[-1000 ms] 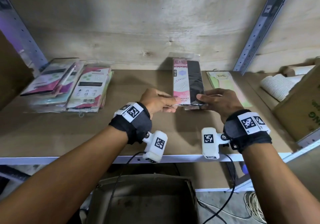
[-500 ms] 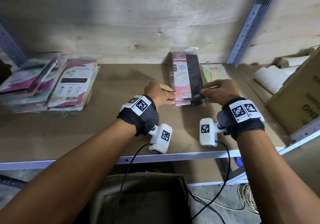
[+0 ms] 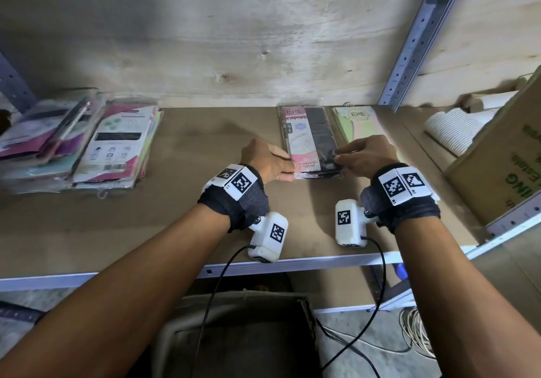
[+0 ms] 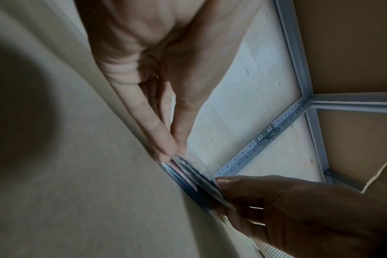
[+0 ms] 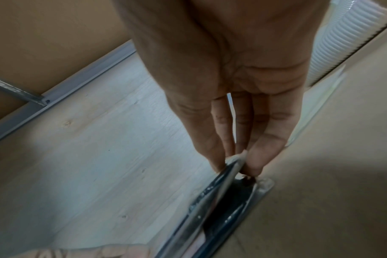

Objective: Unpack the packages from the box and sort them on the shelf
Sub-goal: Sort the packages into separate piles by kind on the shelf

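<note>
A pink and black ENE package [image 3: 307, 140] lies on a small stack of like packages at the middle of the shelf board [image 3: 205, 143]. My left hand [image 3: 289, 170] pinches its near left edge between thumb and fingers [image 4: 168, 148]. At the near right edge my right hand [image 3: 338, 156] pinches it too. The right wrist view shows this package [image 5: 216, 197] tilted a little above the ones under it, held by my fingertips [image 5: 254, 157]. A green ENE package [image 3: 358, 123] lies just to the right. The cardboard box [image 3: 234, 333] stands on the floor below.
Several pink and white packages [image 3: 114, 146] are piled at the shelf's left end. Right of a metal upright [image 3: 409, 49], white ribbed paper cups [image 3: 450, 131] and a printed carton [image 3: 503, 155] fill the neighbouring bay. Cables [image 3: 366, 342] run across the floor.
Both hands carried the pink and black package back and down onto the stack beside the green one. They still hold its near edge.
</note>
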The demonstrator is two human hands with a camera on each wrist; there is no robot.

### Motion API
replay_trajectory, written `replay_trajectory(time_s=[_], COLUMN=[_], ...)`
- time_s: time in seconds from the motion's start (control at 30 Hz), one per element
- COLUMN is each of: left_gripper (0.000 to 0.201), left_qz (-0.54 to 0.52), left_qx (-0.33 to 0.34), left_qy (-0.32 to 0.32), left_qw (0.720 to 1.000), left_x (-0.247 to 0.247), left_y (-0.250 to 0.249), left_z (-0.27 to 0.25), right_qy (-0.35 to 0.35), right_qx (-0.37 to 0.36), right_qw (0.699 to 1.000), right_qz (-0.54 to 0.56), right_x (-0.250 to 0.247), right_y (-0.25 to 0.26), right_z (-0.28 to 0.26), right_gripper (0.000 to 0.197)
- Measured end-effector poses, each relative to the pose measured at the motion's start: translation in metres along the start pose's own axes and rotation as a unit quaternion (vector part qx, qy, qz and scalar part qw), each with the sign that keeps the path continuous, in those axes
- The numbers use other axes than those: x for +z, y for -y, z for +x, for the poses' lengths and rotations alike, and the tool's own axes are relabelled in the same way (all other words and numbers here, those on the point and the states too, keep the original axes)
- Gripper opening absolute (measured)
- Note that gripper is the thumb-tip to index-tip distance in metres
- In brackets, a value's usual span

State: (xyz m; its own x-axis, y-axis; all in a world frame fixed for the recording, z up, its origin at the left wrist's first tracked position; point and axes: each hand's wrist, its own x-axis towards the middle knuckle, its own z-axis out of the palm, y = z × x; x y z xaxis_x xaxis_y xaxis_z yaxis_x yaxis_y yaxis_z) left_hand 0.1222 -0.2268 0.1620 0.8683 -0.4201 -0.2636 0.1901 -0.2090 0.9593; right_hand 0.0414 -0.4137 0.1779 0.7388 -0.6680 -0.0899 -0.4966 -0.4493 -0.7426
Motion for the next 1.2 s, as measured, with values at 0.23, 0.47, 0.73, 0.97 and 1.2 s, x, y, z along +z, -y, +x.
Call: replay_trajectory(time_s=[0.23, 0.47, 0.73, 0.97, 1.2], left_gripper=[0.034, 0.044, 0.025, 0.013, 0.012], left_qz=[0.031, 0.037, 0.039, 0.036, 0.022], left_qx=[-0.001, 0.015, 0.044, 0.062, 0.077], left_qy=[0.005, -0.037, -0.082, -0.175, -0.287], left_qw=[1.000, 0.999, 0.995, 0.982, 0.955], left_x=[-0.005, -0.031, -0.106, -0.196, -0.280], left_y=[0.001, -0.004, -0.008, -0.018, -0.021], left_z=[0.004, 0.004, -0.016, -0.039, -0.064], right_qy=[-0.002, -0.022, 0.006, 0.223, 0.297], right_qx=[-0.009, -0.030, -0.166, -0.159, -0.094], right_qw=[1.000, 0.998, 0.986, 0.950, 0.940], right_qz=[-0.013, -0.041, 0.027, 0.148, 0.137], right_x=[0.000, -0.005, 0.025, 0.105, 0.195], right_y=[0.001, 0.012, 0.060, 0.104, 0.174], right_z=[-0.002, -0.005, -0.040, -0.080, -0.089], right_gripper=[0.023, 0.032, 0.012, 0.004, 0.011])
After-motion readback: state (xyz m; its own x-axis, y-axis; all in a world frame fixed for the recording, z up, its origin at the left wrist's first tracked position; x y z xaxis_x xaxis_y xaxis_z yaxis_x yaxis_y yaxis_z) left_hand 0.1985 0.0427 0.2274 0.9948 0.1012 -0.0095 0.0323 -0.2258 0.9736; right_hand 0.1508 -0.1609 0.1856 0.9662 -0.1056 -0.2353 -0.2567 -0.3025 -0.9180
